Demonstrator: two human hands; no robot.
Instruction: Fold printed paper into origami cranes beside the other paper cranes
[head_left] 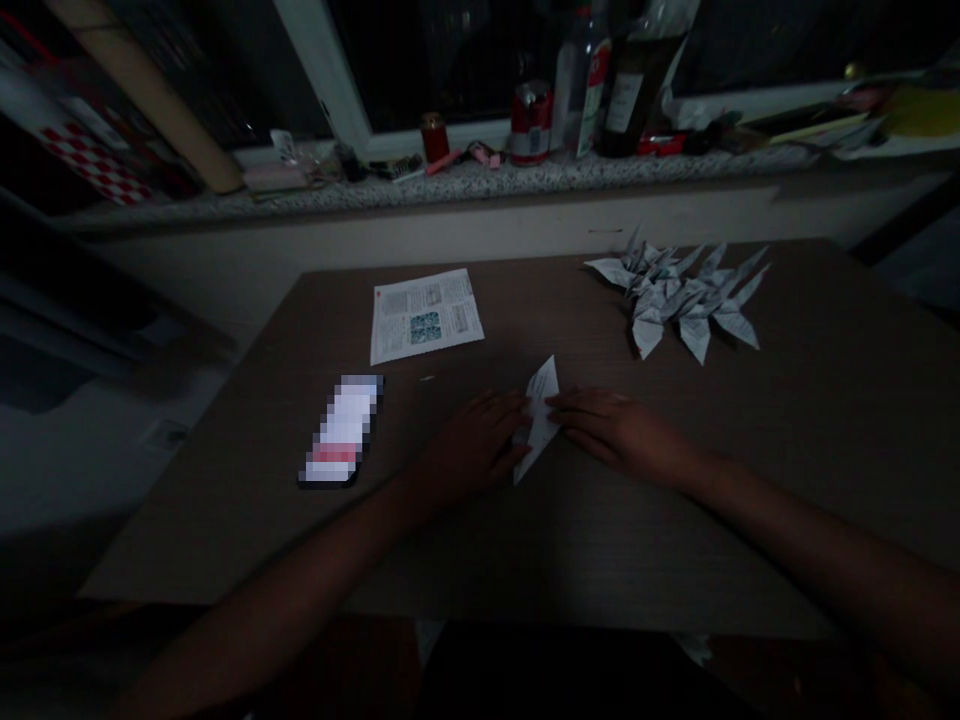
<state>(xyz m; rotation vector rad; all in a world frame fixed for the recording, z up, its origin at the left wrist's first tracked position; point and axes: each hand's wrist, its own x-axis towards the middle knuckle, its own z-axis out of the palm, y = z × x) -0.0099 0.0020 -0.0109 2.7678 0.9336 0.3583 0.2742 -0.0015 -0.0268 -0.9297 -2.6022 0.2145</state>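
Finding the left hand [469, 450] and the right hand [619, 430] palm down on the table, apart from each other, fingers extended inward. Neither hand is seen clamped. Between them, at lower centre of the frame, lies a folded paper [538, 425], narrow and pointed, flat on the table surface, with the fingertips of both hands resting on it. The brown wood-grain table [840, 450] extends on all sides of the hands.

Upper right of the hands, a heap of folded paper cranes [675, 295] sits well apart from the right hand, points splayed. Upper left of the hands, a printed sheet [425, 316] lies flat, a square pattern at its centre. Left of the left hand lies an oblong object [341, 430], pixelated and not identifiable.

Along the top of the frame runs a speckled stone windowsill [465, 182] bearing a red can [532, 122], a smaller red can [435, 137], a clear bottle [577, 80] and a dark bottle [626, 90]. At upper left, a cardboard tube [142, 95] leans beside a red-and-white checked item [90, 150].
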